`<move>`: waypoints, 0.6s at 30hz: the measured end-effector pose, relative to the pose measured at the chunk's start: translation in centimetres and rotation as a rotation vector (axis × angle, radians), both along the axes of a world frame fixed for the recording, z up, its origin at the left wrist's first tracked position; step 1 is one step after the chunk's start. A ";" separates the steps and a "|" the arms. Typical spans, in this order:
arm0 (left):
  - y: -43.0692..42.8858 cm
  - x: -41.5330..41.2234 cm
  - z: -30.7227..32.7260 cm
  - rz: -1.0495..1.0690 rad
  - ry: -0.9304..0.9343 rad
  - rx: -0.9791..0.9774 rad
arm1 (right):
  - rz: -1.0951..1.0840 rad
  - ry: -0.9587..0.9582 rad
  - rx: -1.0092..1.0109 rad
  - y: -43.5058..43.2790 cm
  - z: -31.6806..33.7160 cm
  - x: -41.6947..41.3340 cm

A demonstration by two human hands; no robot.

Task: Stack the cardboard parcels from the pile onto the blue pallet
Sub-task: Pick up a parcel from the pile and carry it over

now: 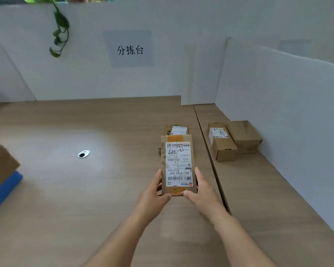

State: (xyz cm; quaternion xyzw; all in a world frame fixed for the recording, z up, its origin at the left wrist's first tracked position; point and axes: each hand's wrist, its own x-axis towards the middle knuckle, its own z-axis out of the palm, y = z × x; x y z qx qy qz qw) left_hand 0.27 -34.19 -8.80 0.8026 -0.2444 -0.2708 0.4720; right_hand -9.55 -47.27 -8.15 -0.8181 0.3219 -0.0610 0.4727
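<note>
We clasp the long, white-labelled brown cardboard parcel [178, 164], right of centre and seemingly lifted, by its near end, left hand [154, 191] and right hand [201, 188] on opposite sides to steady its carry toward the blue pallet [5, 189] at the left edge.

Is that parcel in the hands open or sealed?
Sealed. On the parcel, brown tape runs along closed flaps, and a label covers the seam.
</note>
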 end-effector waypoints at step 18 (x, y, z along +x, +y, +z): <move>26.7 1.2 8.4 0.131 -0.265 -0.145 | 0.249 -0.289 -0.168 23.4 6.9 3.4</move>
